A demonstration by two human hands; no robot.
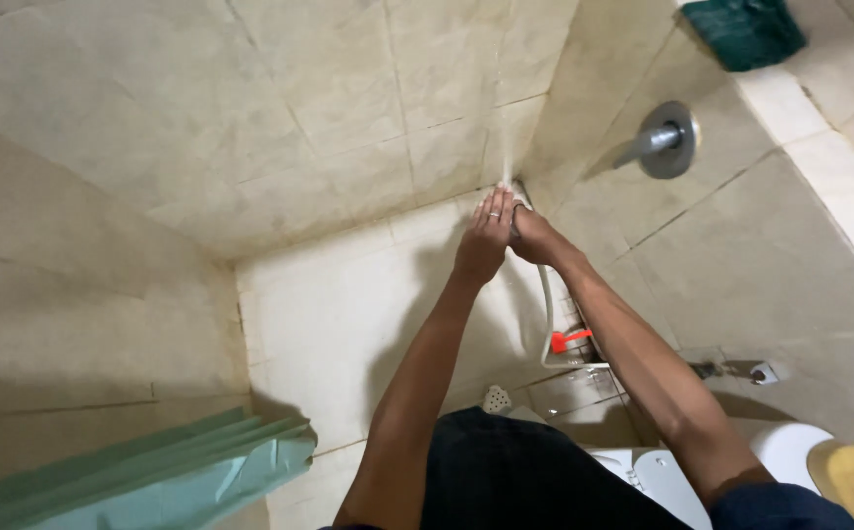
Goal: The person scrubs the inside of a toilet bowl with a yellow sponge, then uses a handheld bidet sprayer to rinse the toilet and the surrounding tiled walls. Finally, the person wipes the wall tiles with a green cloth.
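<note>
Tiled walls (329, 98) and a pale floor (348, 314) meet in a corner where both arms reach out – likely so the spray stays off the dark shorts (525, 471) and the green curtain (152, 481). The left hand (484, 240) lies flat, fingers (494, 208) pressed together, against the right hand (530, 236), whose fingers look curled round a sprayer (517, 188) – grip partly hidden – with its white hose (548, 304) hanging below.

We see matt, beige stone-look tiles on the walls (250, 118), faintly mottled, and paler, smoother tiles on the floor (348, 304). The wall fitting (667, 139) is brushed grey metal with a dull sheen. The green curtain (162, 476) looks like thin, creased plastic sheeting. A glossy white hose (548, 304) hangs below our hands.
</note>
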